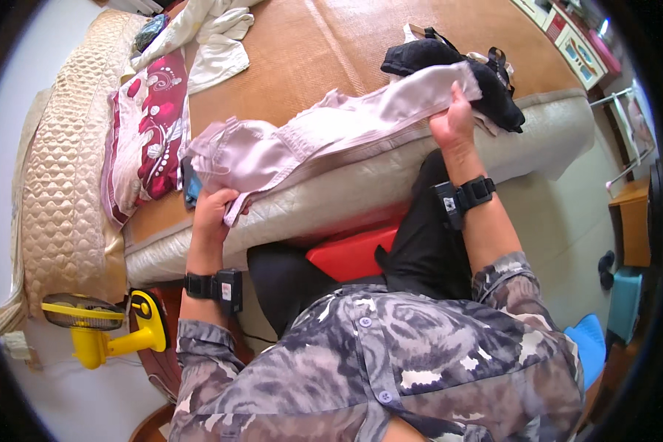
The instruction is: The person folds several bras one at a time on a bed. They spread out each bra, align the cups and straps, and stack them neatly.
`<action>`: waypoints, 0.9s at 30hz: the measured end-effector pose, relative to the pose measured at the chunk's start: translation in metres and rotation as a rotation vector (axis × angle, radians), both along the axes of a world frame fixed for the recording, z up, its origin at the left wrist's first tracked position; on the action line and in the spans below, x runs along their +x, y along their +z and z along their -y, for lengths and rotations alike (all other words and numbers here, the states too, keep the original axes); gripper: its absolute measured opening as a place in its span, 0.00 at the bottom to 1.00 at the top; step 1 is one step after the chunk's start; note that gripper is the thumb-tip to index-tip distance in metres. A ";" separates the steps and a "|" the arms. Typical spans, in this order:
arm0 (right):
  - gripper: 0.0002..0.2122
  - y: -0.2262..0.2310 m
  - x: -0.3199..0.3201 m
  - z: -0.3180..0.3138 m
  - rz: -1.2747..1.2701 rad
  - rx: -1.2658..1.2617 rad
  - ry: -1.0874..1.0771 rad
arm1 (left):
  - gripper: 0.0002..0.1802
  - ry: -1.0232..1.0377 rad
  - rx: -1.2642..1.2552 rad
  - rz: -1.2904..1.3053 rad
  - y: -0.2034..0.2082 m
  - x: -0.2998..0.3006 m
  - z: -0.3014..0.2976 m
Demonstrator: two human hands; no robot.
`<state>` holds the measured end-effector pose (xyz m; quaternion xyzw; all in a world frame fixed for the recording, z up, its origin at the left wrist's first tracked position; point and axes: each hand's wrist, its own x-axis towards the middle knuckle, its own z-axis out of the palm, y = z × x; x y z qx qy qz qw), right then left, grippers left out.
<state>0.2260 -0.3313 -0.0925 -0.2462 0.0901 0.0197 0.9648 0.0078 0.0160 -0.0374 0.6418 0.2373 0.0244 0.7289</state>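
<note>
A pale pink bra is stretched out between my two hands, above the near edge of the bed. My left hand is closed on its left end, where the straps and a cup bunch together. At the other end, my right hand grips the band, thumb up along the fabric. Just beyond my right hand lies a black bra on the mat, partly overlapped by the pink one. Black devices are strapped to both my wrists.
A brown woven mat covers the bed. Folded maroon-and-white cloth, white clothing and a quilted cream cover lie to the left. A yellow fan stands at lower left. A red seat shows between my legs.
</note>
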 end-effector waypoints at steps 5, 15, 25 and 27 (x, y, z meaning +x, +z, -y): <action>0.14 0.036 -0.027 -0.019 0.353 -0.521 0.016 | 0.15 -0.049 -0.012 -0.038 -0.013 0.017 0.013; 0.22 -0.061 -0.070 -0.085 1.076 -1.811 0.662 | 0.25 0.000 0.185 -0.235 -0.064 0.027 -0.017; 0.18 -0.035 -0.061 -0.092 0.441 -1.040 0.915 | 0.28 -0.222 1.254 0.345 -0.069 0.041 0.075; 0.19 -0.031 -0.061 -0.094 0.413 -1.069 0.847 | 0.29 -0.245 1.303 0.329 -0.079 0.046 0.094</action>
